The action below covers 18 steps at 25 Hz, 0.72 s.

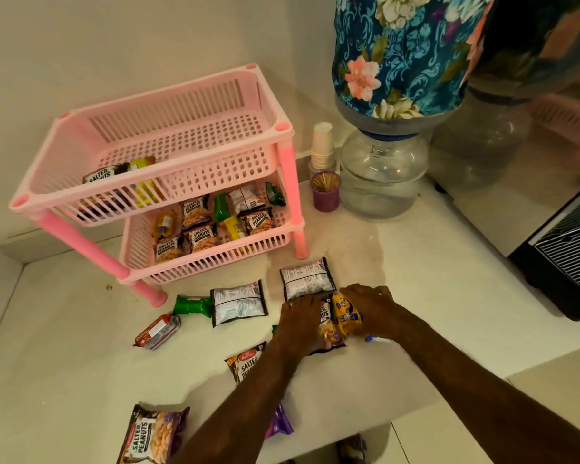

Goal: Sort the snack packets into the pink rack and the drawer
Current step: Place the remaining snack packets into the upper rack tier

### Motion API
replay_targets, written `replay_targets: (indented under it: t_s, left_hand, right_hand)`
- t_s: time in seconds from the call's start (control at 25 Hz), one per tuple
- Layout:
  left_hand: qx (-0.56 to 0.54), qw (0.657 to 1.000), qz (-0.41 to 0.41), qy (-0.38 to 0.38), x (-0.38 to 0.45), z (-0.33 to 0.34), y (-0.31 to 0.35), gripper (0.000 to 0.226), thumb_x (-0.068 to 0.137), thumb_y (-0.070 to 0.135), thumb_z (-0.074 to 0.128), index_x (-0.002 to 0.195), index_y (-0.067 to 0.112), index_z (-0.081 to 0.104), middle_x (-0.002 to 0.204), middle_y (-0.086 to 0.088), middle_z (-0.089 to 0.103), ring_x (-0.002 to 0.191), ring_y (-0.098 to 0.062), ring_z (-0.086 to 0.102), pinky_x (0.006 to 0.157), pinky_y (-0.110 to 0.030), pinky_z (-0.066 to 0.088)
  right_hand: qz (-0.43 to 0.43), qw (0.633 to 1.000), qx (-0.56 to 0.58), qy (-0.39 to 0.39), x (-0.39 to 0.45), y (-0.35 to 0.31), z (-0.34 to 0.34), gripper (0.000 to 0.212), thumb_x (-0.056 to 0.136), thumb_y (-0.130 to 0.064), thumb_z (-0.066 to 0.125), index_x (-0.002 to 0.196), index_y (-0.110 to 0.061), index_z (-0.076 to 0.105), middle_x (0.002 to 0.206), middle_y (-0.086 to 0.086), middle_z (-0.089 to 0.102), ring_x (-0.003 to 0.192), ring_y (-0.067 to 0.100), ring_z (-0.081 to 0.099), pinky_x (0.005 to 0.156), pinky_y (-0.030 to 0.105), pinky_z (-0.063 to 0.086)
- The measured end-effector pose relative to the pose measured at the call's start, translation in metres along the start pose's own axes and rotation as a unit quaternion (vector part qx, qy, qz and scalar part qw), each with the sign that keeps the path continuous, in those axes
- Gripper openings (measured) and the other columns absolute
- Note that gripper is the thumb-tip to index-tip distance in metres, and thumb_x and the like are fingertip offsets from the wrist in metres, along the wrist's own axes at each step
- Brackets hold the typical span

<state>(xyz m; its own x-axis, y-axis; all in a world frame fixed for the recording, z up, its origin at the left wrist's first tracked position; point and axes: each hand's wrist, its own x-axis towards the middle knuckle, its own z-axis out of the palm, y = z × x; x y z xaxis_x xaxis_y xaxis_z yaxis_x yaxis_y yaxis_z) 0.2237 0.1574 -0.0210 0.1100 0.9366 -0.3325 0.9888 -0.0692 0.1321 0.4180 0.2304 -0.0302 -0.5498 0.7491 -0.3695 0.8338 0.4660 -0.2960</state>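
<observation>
Yellow foil is what sits under the right hand: a small yellow crinkled snack packet, its long axis running roughly from 12 to 6 o'clock, is lightly grasped by curled fingers at its 3 o'clock side. Touching it at 9 o'clock lies a salted-peanut packet with a dark border, pressed down by the left hand, whose fingers are laid nearly straight and point towards 12 o'clock — a flat, released grip rather than a clench. Both forearms reach in from 5 and 6 o'clock, the two hands almost side by side.

The two-tier pink slatted plastic rack stands at about 10 o'clock from the hands, well apart across the pale table; a couple of packets are seen on its upper tier and many on the lower. The left hand is judged the nearer to it. No drawer can be made out.

More packets remain loose on the table: two silver-backed ones at 12 and 10 o'clock of the hands, a green one, a red one, and further peanut packets towards 7 o'clock. Sorting is therefore judged to be only partly done — the next carry would run up and leftwards.
</observation>
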Motion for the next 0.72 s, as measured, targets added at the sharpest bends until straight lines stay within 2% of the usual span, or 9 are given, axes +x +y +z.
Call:
replay_targets:
  t_s: [0.08,0.2,0.32,0.44,0.56,0.64,0.72]
  left_hand:
    - [0.019,1.0,-0.001,-0.013,0.001,0.004,0.002,0.11,0.069,0.056,0.082,0.155,0.018,0.025,0.157,-0.005,0.035,0.144,-0.028,0.032,0.114,-0.048,0.026]
    - [0.031,0.999,-0.001,0.018,0.001,0.008,0.002,0.096,0.075,0.059,0.075,0.151,0.018,0.034,0.149,-0.004,0.043,0.139,-0.026,0.037,0.111,-0.045,0.026]
    - [0.006,0.998,0.002,0.059,-0.004,0.007,0.002,0.086,0.078,0.06,0.071,0.147,0.021,0.039,0.144,-0.001,0.049,0.136,-0.024,0.042,0.108,-0.043,0.027]
    - [-0.018,0.995,-0.002,0.102,-0.015,-0.009,0.004,0.086,0.078,0.062,0.07,0.148,0.023,0.039,0.143,0.001,0.052,0.134,-0.022,0.045,0.107,-0.043,0.027]
    - [-0.029,0.987,-0.005,0.16,-0.032,-0.046,0.0,0.078,0.08,0.06,0.068,0.145,0.026,0.042,0.136,0.004,0.056,0.13,-0.019,0.048,0.105,-0.043,0.027]
    - [-0.032,0.978,0.004,0.204,-0.044,-0.081,-0.006,0.071,0.078,0.061,0.067,0.139,0.029,0.048,0.13,0.008,0.06,0.126,-0.016,0.05,0.102,-0.041,0.028]
    - [-0.031,0.973,0.011,0.23,-0.056,-0.121,-0.015,0.071,0.078,0.062,0.066,0.138,0.028,0.048,0.132,0.007,0.06,0.128,-0.016,0.049,0.103,-0.041,0.025]
  right_hand:
    - [-0.007,1.0,0.005,0.013,0.002,0.001,0.004,0.084,0.08,-0.052,0.075,0.149,-0.028,0.035,0.145,-0.006,0.045,0.131,0.017,0.049,0.113,0.042,0.024]
    - [-0.018,0.999,0.038,0.024,0.0,0.006,0.007,0.072,0.077,-0.047,0.076,0.139,-0.031,0.043,0.134,-0.009,0.05,0.121,0.015,0.054,0.108,0.041,0.025]
    - [-0.028,0.996,0.068,0.041,-0.003,0.007,0.003,0.066,0.074,-0.054,0.073,0.131,-0.039,0.044,0.121,-0.017,0.052,0.113,0.011,0.055,0.099,0.038,0.025]
    - [-0.035,0.992,0.103,0.065,-0.004,0.004,-0.017,0.065,0.07,-0.061,0.071,0.127,-0.045,0.043,0.113,-0.024,0.048,0.111,0.006,0.053,0.095,0.035,0.023]
    - [-0.059,0.985,0.129,0.098,-0.006,-0.004,-0.054,0.07,0.07,-0.064,0.072,0.131,-0.048,0.041,0.118,-0.027,0.048,0.115,0.004,0.05,0.096,0.031,0.022]
    - [-0.083,0.979,0.132,0.128,-0.007,-0.014,-0.085,0.076,0.072,-0.067,0.07,0.138,-0.045,0.04,0.13,-0.021,0.052,0.123,0.005,0.049,0.099,0.03,0.022]
    - [-0.112,0.972,0.13,0.163,-0.009,-0.03,-0.12,0.081,0.075,-0.072,0.067,0.146,-0.043,0.038,0.141,-0.016,0.051,0.13,0.007,0.046,0.103,0.032,0.023]
